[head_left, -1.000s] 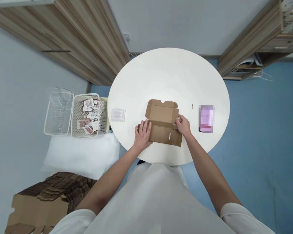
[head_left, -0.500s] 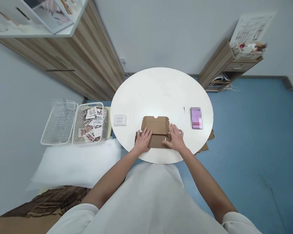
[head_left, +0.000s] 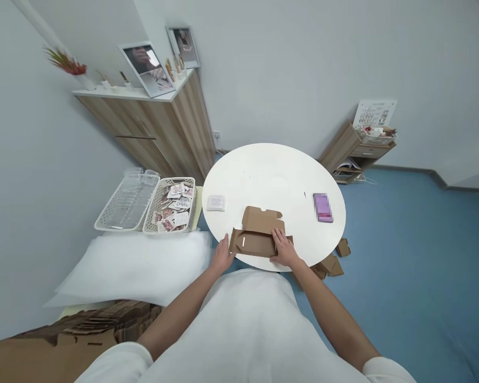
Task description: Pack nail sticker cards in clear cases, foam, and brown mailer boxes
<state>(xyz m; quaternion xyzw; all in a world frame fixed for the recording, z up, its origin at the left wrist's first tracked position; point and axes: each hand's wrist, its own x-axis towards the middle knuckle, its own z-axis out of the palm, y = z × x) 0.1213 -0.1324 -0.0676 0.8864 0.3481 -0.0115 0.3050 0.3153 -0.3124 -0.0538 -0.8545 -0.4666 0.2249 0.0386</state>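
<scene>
A brown cardboard mailer box [head_left: 259, 243], partly folded, lies near the front edge of the white round table [head_left: 263, 170]. Its lid panel leans up at the back, and side flaps stick out at both ends. At the box's left end, my left hand [head_left: 222, 255] is open, thumb and fingers apart around the corner of the end flap. My right hand [head_left: 284, 249] grips the right end, fingers over the inside and thumb at the front edge. Part of that end is hidden under the hand.
A clear plastic case [head_left: 216, 203] lies at left on the table, a purple phone-like item [head_left: 323, 207] at right. Left of the table are a basket of small packets [head_left: 171, 207], a basket of clear trays [head_left: 130, 202] and white sheets [head_left: 143, 266]. Cardboard pieces [head_left: 329, 263] lie below right.
My left hand has moved from the inside of the box to its left end, and the left flap now stands up. My right hand has shifted lower onto the right end. The view has tilted up.
</scene>
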